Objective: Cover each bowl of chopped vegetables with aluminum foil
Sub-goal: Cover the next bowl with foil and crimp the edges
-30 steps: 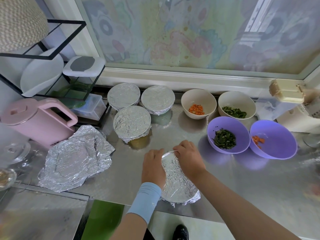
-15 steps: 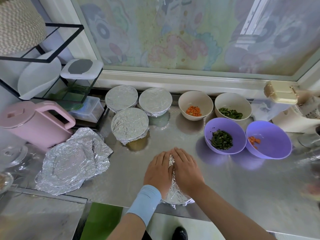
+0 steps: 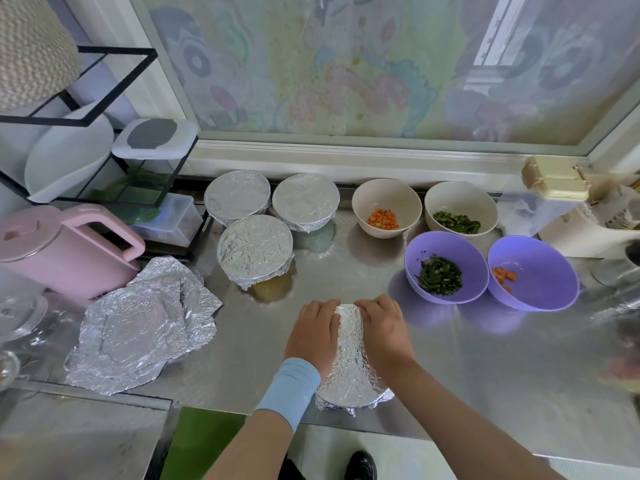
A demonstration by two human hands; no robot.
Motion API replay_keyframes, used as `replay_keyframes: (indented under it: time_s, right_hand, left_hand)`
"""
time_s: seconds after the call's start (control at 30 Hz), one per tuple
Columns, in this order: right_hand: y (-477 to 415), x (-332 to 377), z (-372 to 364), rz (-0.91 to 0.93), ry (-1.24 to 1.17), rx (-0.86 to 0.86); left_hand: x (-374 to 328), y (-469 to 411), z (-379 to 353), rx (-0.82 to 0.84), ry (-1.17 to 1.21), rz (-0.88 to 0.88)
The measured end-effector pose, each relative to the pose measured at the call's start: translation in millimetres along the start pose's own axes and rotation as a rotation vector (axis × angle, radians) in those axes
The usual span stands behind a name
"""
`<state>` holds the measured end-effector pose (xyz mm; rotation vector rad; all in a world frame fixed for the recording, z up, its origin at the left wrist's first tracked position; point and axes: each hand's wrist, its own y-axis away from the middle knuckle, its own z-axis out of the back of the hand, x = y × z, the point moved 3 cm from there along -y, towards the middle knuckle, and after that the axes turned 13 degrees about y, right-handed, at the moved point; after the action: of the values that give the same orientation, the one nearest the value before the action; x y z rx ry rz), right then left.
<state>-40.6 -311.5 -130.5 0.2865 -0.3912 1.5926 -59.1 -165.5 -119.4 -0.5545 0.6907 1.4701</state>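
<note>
Pink plastic first: at the far left of my feed stands a pink jug (image 3: 59, 251), and just right of it a loose, crumpled stack of spare foil sheets (image 3: 138, 327) lies on the steel counter (image 3: 485, 358). Next come three foil-covered bowls (image 3: 254, 249) in a tight cluster near the window sill, their wraps drawn taut. In the middle, close to the counter's near edge, sits the bowl being wrapped (image 3: 349, 368). The left hand (image 3: 313, 336), with a pale blue sleeve at the wrist, lies on the left part of its foil top. Its fingers are together and fairly straight, the tips reaching the far rim. The right hand (image 3: 382, 332) mirrors it on the right side, fingers likewise together and pressing down, so only a strip of foil shows between the two. I judge this to be the smoothing and sealing step. The near skirt of foil flares out unpinched, so that side could lift open if it is left so. Heavy pressure might tear the thin sheet at the rim, and a pull toward the body could slide the bowl off the edge, which is very close. Further right four bowls wait uncovered: a beige bowl of diced carrot (image 3: 367, 202), a beige bowl of chopped greens (image 3: 446, 199), then a purple bowl of greens (image 3: 415, 258) touching a purple bowl of carrot (image 3: 547, 268). A careless right elbow could knock these.
</note>
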Motion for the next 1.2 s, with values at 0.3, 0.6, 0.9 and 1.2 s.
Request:
replay_keyframes:
  time_s: [0.3, 0.6, 0.9, 1.2]
  right_hand:
    - [-2.7, 1.2, 0.3, 0.114, 0.098, 0.031]
    - [-8.1, -0.8, -2.6, 0.117, 0.096, 0.106]
    - [14.3, -14.8, 2.1, -0.207, -0.425, 0.213]
    - [14.5, -14.0, 3.4, -0.252, -0.449, 0.218]
  left_hand:
    - [-4.2, -1.3, -1.7, 0.061, -0.081, -0.108]
    - [-1.6, -1.0, 1.5, 0.001, 0.087, -0.076]
    - [14.3, 46.1, -6.1, -0.259, 0.96, 0.342]
    - [18.7, 45.3, -7.1, -0.247, 0.909, 0.354]
